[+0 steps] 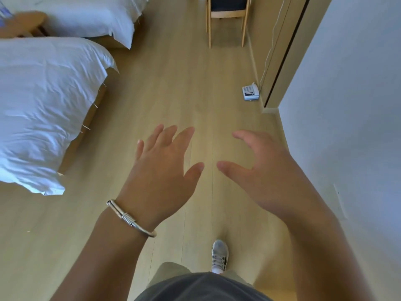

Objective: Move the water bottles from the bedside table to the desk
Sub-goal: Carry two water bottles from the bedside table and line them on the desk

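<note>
My left hand (165,164) is held out over the wooden floor with fingers spread and nothing in it; a silver bracelet sits on its wrist. My right hand (258,168) hovers beside it, fingers loosely bent and empty. No water bottle is visible. A wooden bedside table (23,23) shows partly at the top left between the two beds, blurred. The desk is not in view.
Two beds with white covers (43,101) fill the left side. A wooden chair (226,20) stands at the far end of the aisle. A white telephone (250,92) lies on the floor by the right wall (347,105). My shoe (219,255) is on the floor below.
</note>
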